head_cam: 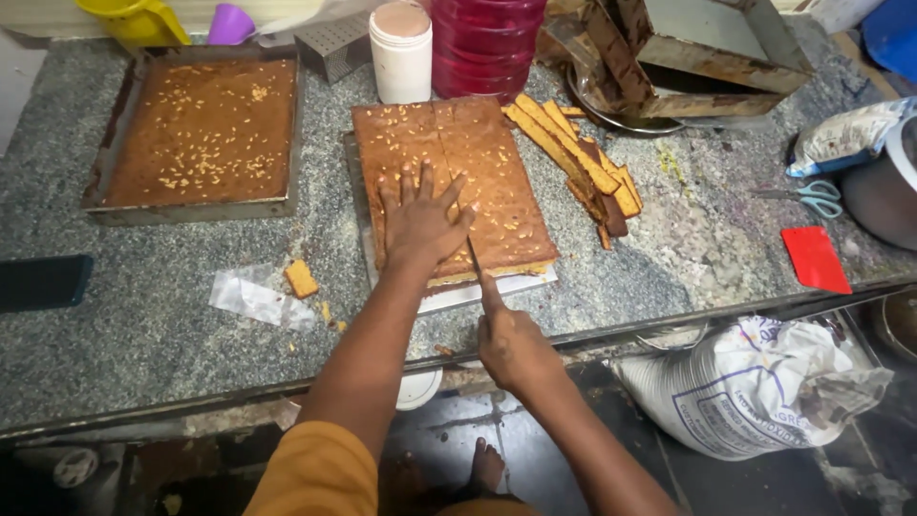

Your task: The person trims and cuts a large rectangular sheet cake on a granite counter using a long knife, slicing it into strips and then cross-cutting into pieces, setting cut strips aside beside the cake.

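Observation:
A brown rectangular cake slab [497, 162] with a lengthwise cut lies on a metal board [497, 289] on the granite counter. My left hand [420, 215] presses flat on its near left part, fingers spread. My right hand [511, 344] grips a knife [474, 258], index finger along the blade's back. The blade enters the slab's near edge at the cut line, just right of my left hand.
A second cake in a metal tray [196, 134] sits at the left. Trimmed cake strips [583, 162] lie right of the slab. Scissors [812, 196], a red scraper [815, 258], a white jar [401, 48], stacked tins [688, 48] and a cake crumb [302, 278] are around. A sack [755, 382] rests on the floor.

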